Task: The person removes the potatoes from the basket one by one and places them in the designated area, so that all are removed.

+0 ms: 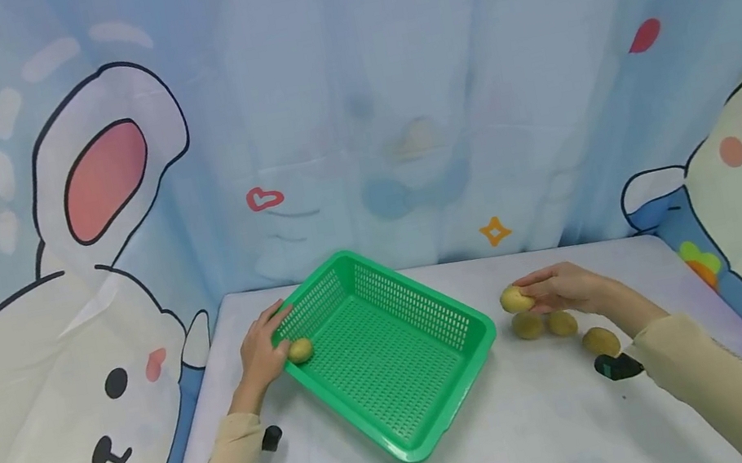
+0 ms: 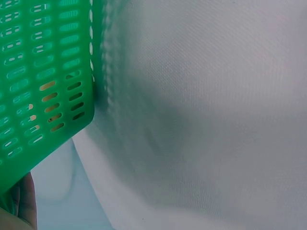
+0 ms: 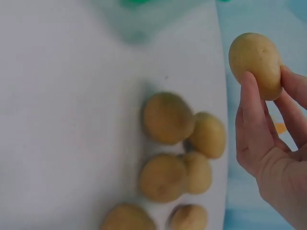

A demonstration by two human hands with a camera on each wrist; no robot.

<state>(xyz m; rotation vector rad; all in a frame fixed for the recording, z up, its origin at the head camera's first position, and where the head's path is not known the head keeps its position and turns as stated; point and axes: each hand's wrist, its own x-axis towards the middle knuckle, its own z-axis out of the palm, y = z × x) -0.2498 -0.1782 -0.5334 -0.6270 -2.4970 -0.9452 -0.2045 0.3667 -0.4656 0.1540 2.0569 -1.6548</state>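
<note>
A green plastic basket (image 1: pixel 394 364) with slotted walls stands on the white table, turned cornerwise. My left hand (image 1: pixel 262 353) grips its rim at the left corner; in the left wrist view only part of that hand (image 2: pixel 25 206) shows below the basket's wall (image 2: pixel 48 139). One potato (image 1: pixel 300 351) lies inside the basket, close to the left thumb. To the right of the basket, my right hand (image 1: pixel 563 287) pinches another potato (image 3: pixel 256 64) between thumb and fingers, held up off the table. Several more potatoes (image 3: pixel 168 118) lie below and beside that hand.
A patterned cloth (image 1: pixel 348 103) with cartoon animals hangs behind the table and along both sides. Dark bands with black pieces (image 1: pixel 618 366) sit at both wrists. Table surface (image 1: pixel 525 428) extends in front of the basket and the potatoes.
</note>
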